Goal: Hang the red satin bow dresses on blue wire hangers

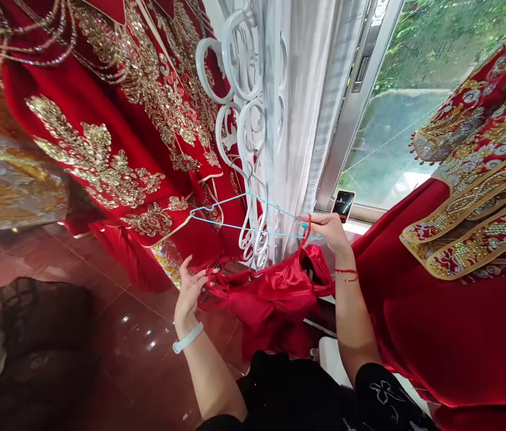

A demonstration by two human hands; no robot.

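A red satin dress (275, 287) hangs between my hands in front of my body. My left hand (191, 288) grips the dress at its upper left edge, fingertips closed on the fabric. My right hand (327, 230) pinches a thin light-blue hanger (253, 230) at its right end, and a red strap of the dress loops up over that end. The hanger's left end floats above the dress, close to an embroidered garment and apart from my left hand. How my right fingers share the strap and hanger is partly hidden.
Red gowns with gold embroidery (113, 161) hang on the left, beside a white scrollwork metal stand (244, 120). More embroidered red garments (481, 221) hang on the right. A phone (343, 205) leans by the window (405, 120). Dark cloth (42, 341) lies at lower left.
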